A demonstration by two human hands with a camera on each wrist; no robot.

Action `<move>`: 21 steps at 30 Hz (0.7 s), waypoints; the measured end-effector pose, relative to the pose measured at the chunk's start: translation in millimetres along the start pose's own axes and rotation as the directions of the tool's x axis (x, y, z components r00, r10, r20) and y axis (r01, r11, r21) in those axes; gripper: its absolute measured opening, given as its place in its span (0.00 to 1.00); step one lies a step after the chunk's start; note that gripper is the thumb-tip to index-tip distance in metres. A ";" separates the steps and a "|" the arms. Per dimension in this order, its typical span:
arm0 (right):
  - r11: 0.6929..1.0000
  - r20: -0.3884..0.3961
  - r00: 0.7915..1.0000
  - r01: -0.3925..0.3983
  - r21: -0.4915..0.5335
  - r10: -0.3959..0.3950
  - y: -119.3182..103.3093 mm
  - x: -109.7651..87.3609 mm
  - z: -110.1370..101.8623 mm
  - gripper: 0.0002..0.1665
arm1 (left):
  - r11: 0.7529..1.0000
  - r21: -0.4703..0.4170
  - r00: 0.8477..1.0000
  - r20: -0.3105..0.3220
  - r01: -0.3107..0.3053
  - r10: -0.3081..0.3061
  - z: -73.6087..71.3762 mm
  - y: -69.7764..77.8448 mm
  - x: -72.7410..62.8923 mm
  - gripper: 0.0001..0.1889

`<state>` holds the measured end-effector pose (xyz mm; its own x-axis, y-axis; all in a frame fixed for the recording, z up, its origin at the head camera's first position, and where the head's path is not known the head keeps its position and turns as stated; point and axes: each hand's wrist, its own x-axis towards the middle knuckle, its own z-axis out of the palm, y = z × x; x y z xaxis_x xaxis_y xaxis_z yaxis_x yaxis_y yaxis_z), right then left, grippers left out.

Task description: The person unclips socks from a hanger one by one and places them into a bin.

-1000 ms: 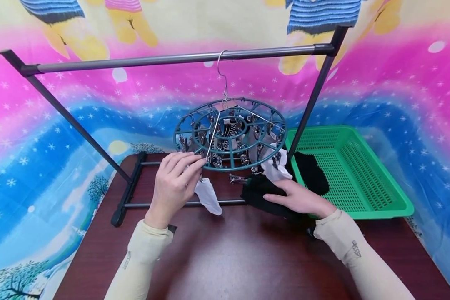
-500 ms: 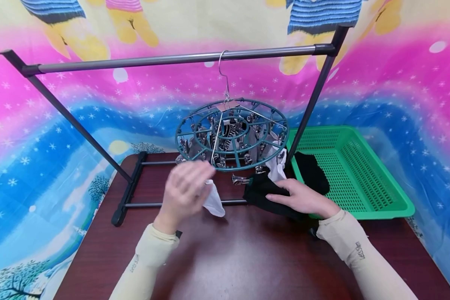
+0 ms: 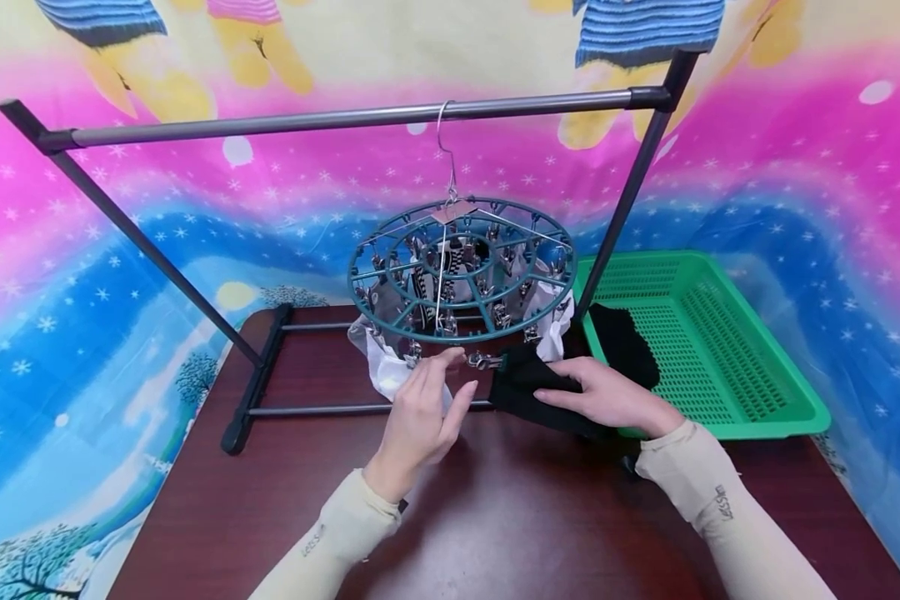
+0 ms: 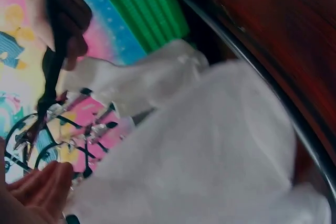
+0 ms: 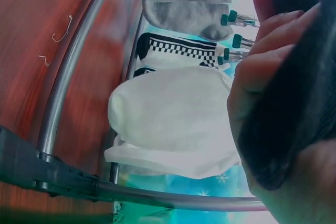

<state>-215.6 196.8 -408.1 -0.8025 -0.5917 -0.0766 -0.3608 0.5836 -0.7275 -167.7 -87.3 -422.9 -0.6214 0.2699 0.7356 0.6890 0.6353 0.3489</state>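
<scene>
My right hand (image 3: 615,396) grips a black sock (image 3: 521,392), thumb on the near side. A metal clip (image 3: 486,360) with dark green tips is fastened on the sock's left end. My left hand (image 3: 420,417) is just left of that clip, below the front rim of the round green clip hanger (image 3: 450,337), fingers extended and thumb apart. It appears to hold nothing. White socks (image 5: 173,114) hang from the hanger, partly hidden behind my left hand in the head view. Beyond them, the right wrist view shows a checkered sock (image 5: 178,51) and grey socks (image 5: 184,19).
The hanger hooks over the bar (image 3: 345,121) of a dark metal rack on a reddish-brown table (image 3: 525,517). At right stands a green basket (image 3: 765,367) with another black sock (image 3: 624,346) inside. A patterned cloth (image 3: 120,250) covers the walls behind.
My left hand has left the hanger's rim and moved right, toward the clip on the black sock. The hanger has turned, bringing white socks along at left. My right hand keeps its grip.
</scene>
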 end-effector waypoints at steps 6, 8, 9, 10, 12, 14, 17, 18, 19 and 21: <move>1.000 0.009 1.000 0.009 0.006 -0.009 1.4 0.2 -0.9 0.15 | 0.958 -0.164 0.969 0.115 0.235 -0.218 2.9 7.9 9.2 0.21; 1.000 0.007 1.000 0.011 0.006 -0.011 1.6 -0.2 -0.7 0.19 | 0.947 -0.185 0.961 0.138 0.261 -0.238 3.9 8.1 12.3 0.18; 1.000 0.006 1.000 0.011 0.005 -0.011 1.8 -0.4 -0.5 0.20 | 0.943 -0.191 0.957 0.149 0.274 -0.248 4.4 8.1 13.6 0.17; 1.000 0.005 1.000 0.008 0.005 -0.008 2.0 -0.5 -0.3 0.22 | 0.940 -0.193 0.954 0.154 0.283 -0.256 4.9 8.1 14.6 0.16; 1.000 0.004 1.000 0.008 0.004 -0.008 2.4 -0.4 0.3 0.23 | 0.933 -0.199 0.950 0.156 0.300 -0.272 5.9 8.3 16.6 0.15; 1.000 0.004 1.000 0.004 0.008 -0.004 2.6 -0.5 0.5 0.24 | 0.931 -0.197 0.947 0.152 0.309 -0.282 6.9 8.7 18.1 0.14; 1.000 0.001 1.000 -0.003 0.008 0.003 3.1 -0.6 0.7 0.24 | 0.932 -0.192 0.948 0.142 0.309 -0.285 8.6 10.0 20.5 0.13; 1.000 0.002 1.000 -0.003 0.009 0.003 3.2 -0.5 0.7 0.24 | 0.933 -0.190 0.949 0.140 0.307 -0.284 9.2 10.4 21.1 0.13; 1.000 0.002 1.000 -0.004 0.011 0.004 3.2 -0.6 0.5 0.23 | 0.933 -0.191 0.950 0.137 0.305 -0.282 9.6 11.0 21.7 0.13; 1.000 0.003 1.000 -0.005 0.005 0.005 3.3 -0.7 -0.1 0.23 | 0.931 -0.196 0.949 0.137 0.306 -0.283 10.8 11.8 22.7 0.13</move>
<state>-216.3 199.2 -410.4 -0.8027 -0.5907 -0.0820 -0.3547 0.5834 -0.7306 -177.7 -65.8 -408.4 -0.8361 0.1754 0.5198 0.5247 0.5325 0.6642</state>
